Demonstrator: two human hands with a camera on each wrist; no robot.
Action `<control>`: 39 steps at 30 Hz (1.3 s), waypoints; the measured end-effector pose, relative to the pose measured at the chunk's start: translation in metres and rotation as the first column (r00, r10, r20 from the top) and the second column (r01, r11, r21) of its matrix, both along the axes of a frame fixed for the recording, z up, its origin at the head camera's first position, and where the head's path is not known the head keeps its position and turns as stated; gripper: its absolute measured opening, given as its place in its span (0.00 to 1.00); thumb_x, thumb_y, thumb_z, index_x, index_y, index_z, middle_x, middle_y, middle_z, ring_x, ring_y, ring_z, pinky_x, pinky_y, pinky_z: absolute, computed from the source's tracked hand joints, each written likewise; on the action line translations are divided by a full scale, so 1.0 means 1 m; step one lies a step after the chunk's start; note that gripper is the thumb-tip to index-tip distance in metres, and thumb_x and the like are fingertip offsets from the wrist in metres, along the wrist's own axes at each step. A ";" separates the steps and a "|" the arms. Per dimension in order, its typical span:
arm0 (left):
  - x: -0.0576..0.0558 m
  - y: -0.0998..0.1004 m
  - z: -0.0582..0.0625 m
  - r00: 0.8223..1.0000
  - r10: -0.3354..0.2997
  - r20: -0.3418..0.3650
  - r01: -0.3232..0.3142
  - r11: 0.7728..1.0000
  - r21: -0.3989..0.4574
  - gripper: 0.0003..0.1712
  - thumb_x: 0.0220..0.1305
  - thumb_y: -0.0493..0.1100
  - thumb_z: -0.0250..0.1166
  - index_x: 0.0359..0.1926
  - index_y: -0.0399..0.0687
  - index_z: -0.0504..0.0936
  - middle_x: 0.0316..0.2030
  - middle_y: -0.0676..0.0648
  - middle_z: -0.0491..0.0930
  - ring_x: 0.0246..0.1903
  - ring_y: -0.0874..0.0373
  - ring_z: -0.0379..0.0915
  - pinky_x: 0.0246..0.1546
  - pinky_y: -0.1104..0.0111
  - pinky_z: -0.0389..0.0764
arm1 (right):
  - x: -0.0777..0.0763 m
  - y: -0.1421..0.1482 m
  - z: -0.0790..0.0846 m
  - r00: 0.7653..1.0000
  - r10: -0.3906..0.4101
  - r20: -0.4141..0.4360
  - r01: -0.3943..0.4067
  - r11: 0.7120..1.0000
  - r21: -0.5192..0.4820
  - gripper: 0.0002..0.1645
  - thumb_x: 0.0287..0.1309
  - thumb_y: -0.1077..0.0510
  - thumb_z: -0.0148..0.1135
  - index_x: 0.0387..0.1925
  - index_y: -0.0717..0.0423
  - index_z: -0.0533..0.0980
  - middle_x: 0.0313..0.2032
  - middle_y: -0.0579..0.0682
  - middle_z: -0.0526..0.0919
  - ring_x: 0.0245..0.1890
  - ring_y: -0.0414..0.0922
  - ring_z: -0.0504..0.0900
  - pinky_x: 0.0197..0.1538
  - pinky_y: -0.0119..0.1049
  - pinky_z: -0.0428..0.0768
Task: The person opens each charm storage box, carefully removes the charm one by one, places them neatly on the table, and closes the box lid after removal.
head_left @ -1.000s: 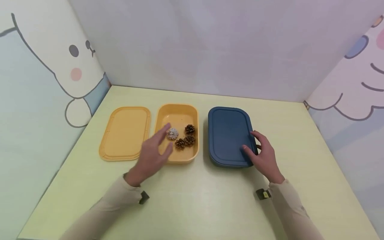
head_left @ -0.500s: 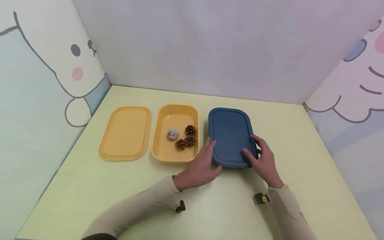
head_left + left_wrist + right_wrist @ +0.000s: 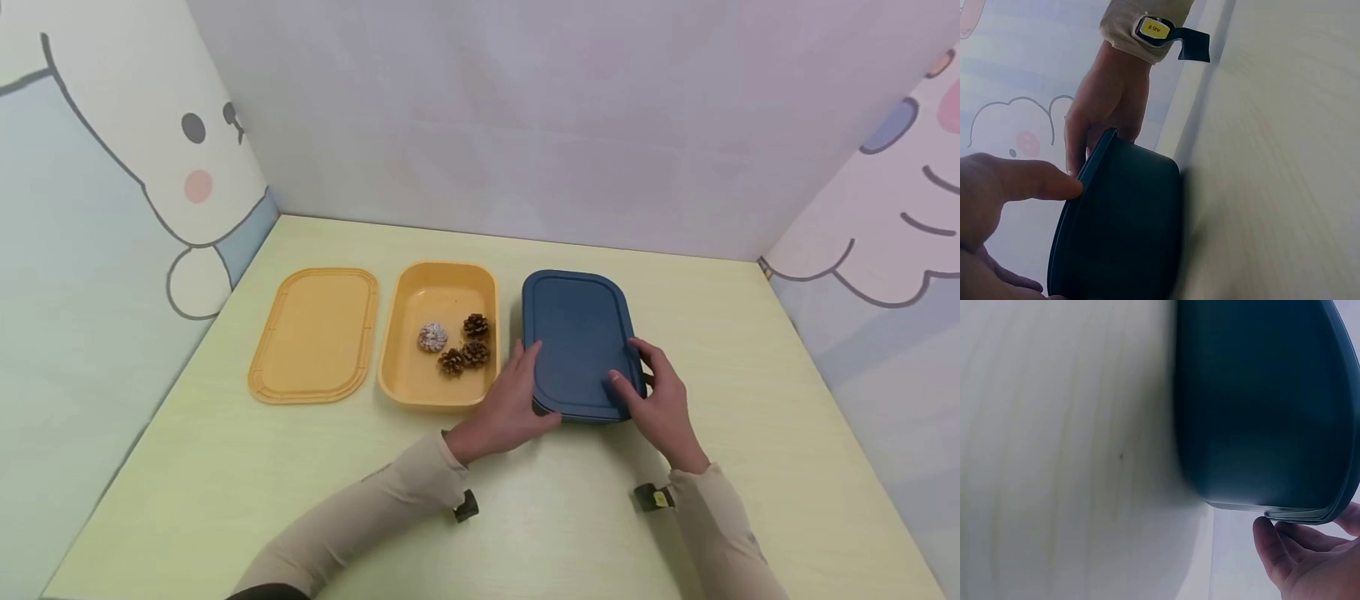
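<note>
A lidded dark blue food box [image 3: 1260, 425] stands on the table. My right hand [image 3: 662, 408] grips its blue lid [image 3: 576, 337] at the right edge, thumb on top and fingers curled under the rim. At the near left corner my left hand [image 3: 508, 410] holds the same lid, its thumb [image 3: 1041, 181] at the near rim and its fingers along the left side. Left of it sits an uncovered yellow box [image 3: 442, 392] with three brown pine cones [image 3: 475, 353] and one whitish pine cone [image 3: 432, 337] inside.
A yellow lid [image 3: 315, 337] lies flat on the table [image 3: 525, 533], left of the yellow box. Behind the table rises a pale wall [image 3: 510, 125], and cartoon-printed panels [image 3: 187, 192] stand at both sides.
My left hand has moved right, from over the yellow box to the blue lid's near left corner. My right hand stays at the right edge, and the boxes have not moved.
</note>
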State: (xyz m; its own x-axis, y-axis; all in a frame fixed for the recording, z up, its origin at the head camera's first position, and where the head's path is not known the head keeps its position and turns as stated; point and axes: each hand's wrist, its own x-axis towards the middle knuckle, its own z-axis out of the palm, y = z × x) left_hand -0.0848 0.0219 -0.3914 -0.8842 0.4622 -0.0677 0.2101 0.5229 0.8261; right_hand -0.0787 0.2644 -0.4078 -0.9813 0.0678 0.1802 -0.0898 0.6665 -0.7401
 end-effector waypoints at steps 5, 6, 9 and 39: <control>0.001 0.000 -0.002 1.000 -0.003 -0.014 0.003 1.000 0.006 0.58 0.58 0.49 0.73 0.80 0.45 0.47 0.80 0.34 0.41 0.79 0.41 0.43 0.74 0.46 0.63 | 0.001 0.000 0.000 1.000 -0.006 -0.001 0.006 1.000 0.001 0.36 0.66 0.56 0.64 0.70 0.64 0.63 0.70 0.65 0.68 0.71 0.62 0.68 0.64 0.60 0.74; 0.001 0.000 -0.002 1.000 -0.003 -0.021 0.003 1.000 0.005 0.59 0.57 0.49 0.74 0.80 0.45 0.47 0.80 0.34 0.41 0.79 0.40 0.43 0.74 0.46 0.64 | 0.001 0.000 0.001 1.000 -0.007 0.000 0.007 1.000 0.006 0.36 0.67 0.55 0.64 0.70 0.64 0.63 0.70 0.65 0.68 0.71 0.62 0.68 0.64 0.58 0.75; 0.000 -0.001 -0.001 0.999 -0.003 -0.036 0.004 1.000 0.011 0.59 0.57 0.48 0.74 0.80 0.44 0.48 0.79 0.33 0.42 0.79 0.39 0.46 0.74 0.46 0.64 | 0.001 0.000 0.001 1.000 -0.012 0.001 0.012 1.000 0.012 0.36 0.67 0.55 0.64 0.70 0.63 0.64 0.70 0.63 0.68 0.71 0.60 0.68 0.65 0.38 0.78; 0.000 -0.005 0.014 0.978 0.018 -0.207 -0.015 1.000 0.019 0.60 0.57 0.42 0.73 0.81 0.45 0.44 0.79 0.31 0.41 0.74 0.35 0.56 0.67 0.51 0.74 | 0.001 -0.002 0.018 1.000 -0.012 -0.005 0.012 0.997 -0.077 0.34 0.72 0.52 0.57 0.74 0.55 0.62 0.72 0.61 0.67 0.72 0.57 0.67 0.56 0.09 0.63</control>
State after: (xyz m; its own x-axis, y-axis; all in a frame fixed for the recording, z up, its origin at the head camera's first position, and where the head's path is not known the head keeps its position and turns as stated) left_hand -0.0852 0.0170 -0.3776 -0.8856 0.4470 0.1258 0.3694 0.5137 0.7744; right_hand -0.0778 0.2625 -0.3900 -0.9794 0.0934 0.1789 -0.0859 0.6090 -0.7885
